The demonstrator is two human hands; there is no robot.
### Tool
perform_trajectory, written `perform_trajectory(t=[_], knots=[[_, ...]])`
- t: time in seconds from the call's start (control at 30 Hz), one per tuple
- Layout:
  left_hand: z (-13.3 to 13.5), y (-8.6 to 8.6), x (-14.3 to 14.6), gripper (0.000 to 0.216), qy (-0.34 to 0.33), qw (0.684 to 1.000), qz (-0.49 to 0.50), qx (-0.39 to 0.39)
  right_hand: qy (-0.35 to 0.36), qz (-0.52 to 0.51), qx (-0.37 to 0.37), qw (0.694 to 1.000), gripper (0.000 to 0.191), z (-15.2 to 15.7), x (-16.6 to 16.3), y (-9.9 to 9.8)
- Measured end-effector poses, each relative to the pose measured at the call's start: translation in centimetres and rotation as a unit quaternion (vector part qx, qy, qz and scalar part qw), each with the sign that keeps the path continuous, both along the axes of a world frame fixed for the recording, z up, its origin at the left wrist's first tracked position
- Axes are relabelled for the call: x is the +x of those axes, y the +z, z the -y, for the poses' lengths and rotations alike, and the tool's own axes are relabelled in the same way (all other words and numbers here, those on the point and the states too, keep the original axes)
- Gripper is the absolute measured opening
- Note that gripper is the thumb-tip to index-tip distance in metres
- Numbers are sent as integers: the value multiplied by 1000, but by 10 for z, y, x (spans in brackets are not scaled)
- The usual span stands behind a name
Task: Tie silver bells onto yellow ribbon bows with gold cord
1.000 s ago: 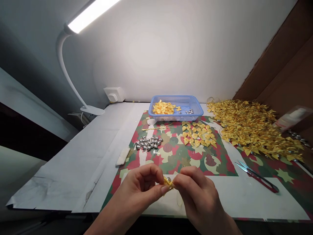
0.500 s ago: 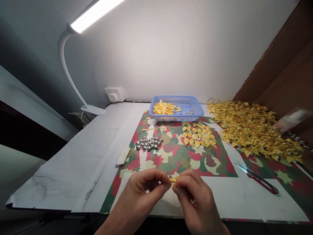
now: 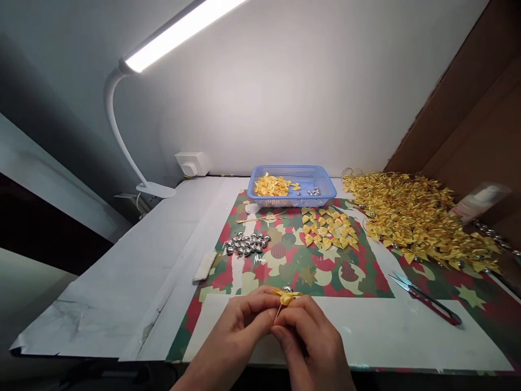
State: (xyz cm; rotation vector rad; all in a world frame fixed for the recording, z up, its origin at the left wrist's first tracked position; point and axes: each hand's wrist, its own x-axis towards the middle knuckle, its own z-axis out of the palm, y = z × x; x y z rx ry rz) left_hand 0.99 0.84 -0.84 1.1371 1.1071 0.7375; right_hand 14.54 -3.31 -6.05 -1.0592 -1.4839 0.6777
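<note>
The left hand (image 3: 240,329), in the head view, grips a yellow bow (image 3: 286,300) at its left side between thumb and fingers. The right hand (image 3: 312,339) pinches the lower end of a thin cord (image 3: 278,314) hanging from the bow, its fingers close against the bow's right side. The bow is above the near edge of the table, between the two hands, with a silver ball (image 3: 287,289) at its far side. Beyond the hands, loose silver balls (image 3: 247,244) lie grouped on a patterned sheet (image 3: 285,274); bows in rows (image 3: 329,228) lie to their right. A blue basket (image 3: 293,203) behind contains more bows and balls. Scissors (image 3: 427,301) rest at right, near a large heap of yellow bows (image 3: 411,217)
</note>
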Motion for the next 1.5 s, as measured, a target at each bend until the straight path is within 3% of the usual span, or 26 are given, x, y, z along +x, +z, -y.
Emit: perform_trajectory(t=[0.07,0.13,0.3,0.43,0.67,0.77,0.97,1.27,1.4,1.5], knots=[[0,-2,2,14,51,992,69,-91,-10,33,41,999,17,3,-5,-8],[0,-4,2,23,59,986,91,-126,9,64,56,996,17,7,-7,-12],[-2,-2,3,23,62,989,67,-121,47,26,58,997,34,15,-3,-6],[0,6,6,27,19,993,56,-99,53,-15,44,997,34,4,10,5],[-1,-1,-3,28,-15,998,14,-54,8,102,47,994,25,-18,30,7],[-1,-3,-7,26,-26,999,-12,-32,-29,155,44,987,22,-16,27,3],[0,-8,-8,27,-44,999,-23,1,-26,248,25,968,25,-9,24,-9],[1,-11,-10,25,-42,999,6,-8,-65,346,37,935,22,-7,22,-2],[1,-14,-10,27,-13,998,32,-61,-12,297,28,954,25,-10,25,-4],[1,-16,-8,28,-22,998,26,-58,-6,244,22,970,22,-13,23,-4]])
